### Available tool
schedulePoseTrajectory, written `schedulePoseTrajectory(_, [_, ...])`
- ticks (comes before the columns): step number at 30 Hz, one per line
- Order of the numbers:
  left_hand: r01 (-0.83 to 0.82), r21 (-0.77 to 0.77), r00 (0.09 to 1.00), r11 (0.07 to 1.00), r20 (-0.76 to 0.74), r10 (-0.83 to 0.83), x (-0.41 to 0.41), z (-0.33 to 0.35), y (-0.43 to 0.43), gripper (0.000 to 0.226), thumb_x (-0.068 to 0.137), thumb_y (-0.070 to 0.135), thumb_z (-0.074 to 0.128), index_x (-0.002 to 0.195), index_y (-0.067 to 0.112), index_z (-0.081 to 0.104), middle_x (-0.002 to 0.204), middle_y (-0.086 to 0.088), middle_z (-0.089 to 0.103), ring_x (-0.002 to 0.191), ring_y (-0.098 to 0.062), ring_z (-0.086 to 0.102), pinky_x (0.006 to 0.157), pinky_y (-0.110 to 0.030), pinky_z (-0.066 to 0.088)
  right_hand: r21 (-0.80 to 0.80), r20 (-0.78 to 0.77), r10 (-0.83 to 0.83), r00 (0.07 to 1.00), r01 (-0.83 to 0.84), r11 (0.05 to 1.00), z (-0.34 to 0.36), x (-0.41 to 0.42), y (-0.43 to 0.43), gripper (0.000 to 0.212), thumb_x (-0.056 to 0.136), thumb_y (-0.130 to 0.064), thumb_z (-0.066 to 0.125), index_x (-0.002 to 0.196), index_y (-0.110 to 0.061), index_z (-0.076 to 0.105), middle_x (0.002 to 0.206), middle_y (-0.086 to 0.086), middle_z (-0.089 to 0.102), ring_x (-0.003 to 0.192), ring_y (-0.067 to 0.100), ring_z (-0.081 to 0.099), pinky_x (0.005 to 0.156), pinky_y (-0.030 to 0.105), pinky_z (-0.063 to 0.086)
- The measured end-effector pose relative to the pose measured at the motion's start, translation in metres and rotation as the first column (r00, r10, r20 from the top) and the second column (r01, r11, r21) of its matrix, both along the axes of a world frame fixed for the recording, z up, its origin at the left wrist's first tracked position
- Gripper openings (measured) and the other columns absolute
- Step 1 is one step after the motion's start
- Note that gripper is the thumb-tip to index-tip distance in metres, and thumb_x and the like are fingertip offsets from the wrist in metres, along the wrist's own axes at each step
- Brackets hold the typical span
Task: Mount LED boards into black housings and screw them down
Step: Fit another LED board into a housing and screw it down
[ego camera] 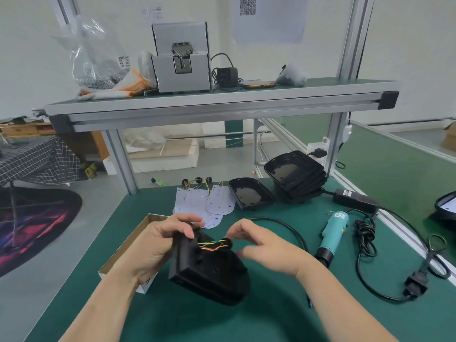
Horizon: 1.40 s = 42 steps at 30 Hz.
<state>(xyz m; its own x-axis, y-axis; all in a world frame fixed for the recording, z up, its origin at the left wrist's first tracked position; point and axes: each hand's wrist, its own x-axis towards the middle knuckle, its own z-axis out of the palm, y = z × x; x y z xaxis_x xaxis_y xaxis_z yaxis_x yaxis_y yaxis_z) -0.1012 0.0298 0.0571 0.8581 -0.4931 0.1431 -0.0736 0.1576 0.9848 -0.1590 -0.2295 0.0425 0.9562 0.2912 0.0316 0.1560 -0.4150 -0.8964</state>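
Note:
My left hand (158, 243) grips a black housing (209, 275) by its upper left edge, holding it above the green mat with its back turned up. Thin green, yellow and orange wires (212, 244) run across the housing's top to a small black grommet, which my right hand (261, 245) pinches between thumb and fingertips. Several white LED boards (209, 203) with wire tails lie fanned out beyond my hands. One empty black housing (250, 193) lies open beside them, and a stack of black housings (296, 177) stands further right.
A teal electric screwdriver (334, 233) lies to the right with its black cable and power brick (355, 199). An open cardboard box (130, 248) sits at the left edge of the mat. A grey screw feeder (181, 58) and a bag of screws stand on the upper shelf.

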Motion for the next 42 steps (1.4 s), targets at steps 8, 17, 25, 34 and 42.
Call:
schedulePoseTrajectory(8, [-0.097, -0.051, 0.992, 0.994, -0.086, 0.093, -0.003, -0.021, -0.002, 0.056, 0.08, -0.038, 0.037, 0.071, 0.003, 0.074, 0.128, -0.013, 0.067, 0.122, -0.029, 0.063, 0.087, -0.028, 0.058, 0.05, 0.127, -0.014, 0.992, 0.008, 0.999, -0.002, 0.0, 0.015, 0.013, 0.1, -0.01, 0.058, 0.093, -0.021, 0.056, 0.099, -0.002, 0.069, 0.093, 0.011, 0.063, 0.087, 0.037, 0.056])
schedulePoseTrajectory(17, [-0.263, 0.2, 0.965, 0.944, 0.045, 0.26, 0.003, -0.015, 0.012, 0.059, 0.081, -0.033, 0.035, 0.073, 0.006, 0.079, 0.121, 0.003, 0.072, 0.125, -0.019, 0.06, 0.103, -0.036, 0.05, -0.112, 0.221, -0.057, 0.974, 0.084, 0.99, 0.02, -0.002, 0.014, 0.021, 0.101, -0.028, 0.057, 0.084, -0.016, 0.061, 0.078, -0.008, 0.053, 0.073, 0.004, 0.048, 0.07, 0.021, 0.039])
schedulePoseTrajectory(25, [-0.131, 0.734, 0.838, 0.666, 0.441, -0.321, -0.028, 0.037, -0.033, 0.081, 0.083, 0.041, 0.07, 0.152, 0.048, 0.028, 0.136, 0.038, 0.045, 0.124, 0.021, 0.038, 0.098, 0.002, 0.027, -0.155, 0.294, -0.007, 0.956, 0.054, 0.986, 0.036, -0.006, 0.04, 0.021, 0.1, -0.027, 0.059, 0.079, -0.025, 0.063, 0.075, -0.007, 0.06, 0.071, 0.01, 0.052, 0.069, 0.031, 0.043])
schedulePoseTrajectory(34, [-0.31, 0.711, 0.805, 0.632, 0.55, -0.223, -0.04, 0.025, -0.047, 0.019, 0.095, 0.033, 0.038, 0.077, 0.026, 0.04, 0.075, 0.004, 0.046, 0.07, -0.018, 0.042, 0.07, -0.043, 0.042, 0.063, 0.268, -0.26, 0.928, 0.253, 0.965, 0.033, -0.01, 0.049, 0.022, 0.092, -0.021, 0.064, 0.088, -0.037, 0.049, 0.082, -0.015, 0.066, 0.077, 0.016, 0.059, 0.078, 0.041, 0.052])
schedulePoseTrajectory(42, [-0.27, 0.651, 0.849, 0.709, 0.509, -0.144, -0.04, 0.034, -0.039, 0.041, 0.091, 0.045, 0.035, 0.087, 0.006, 0.049, 0.088, -0.012, 0.052, 0.087, -0.031, 0.047, 0.083, -0.055, 0.043, 0.088, 0.517, -0.341, 0.785, 0.348, 0.934, 0.049, -0.016, 0.065, 0.027, 0.092, -0.013, 0.061, 0.086, -0.029, 0.041, 0.077, -0.012, 0.051, 0.062, 0.018, 0.041, 0.064, 0.044, 0.045])
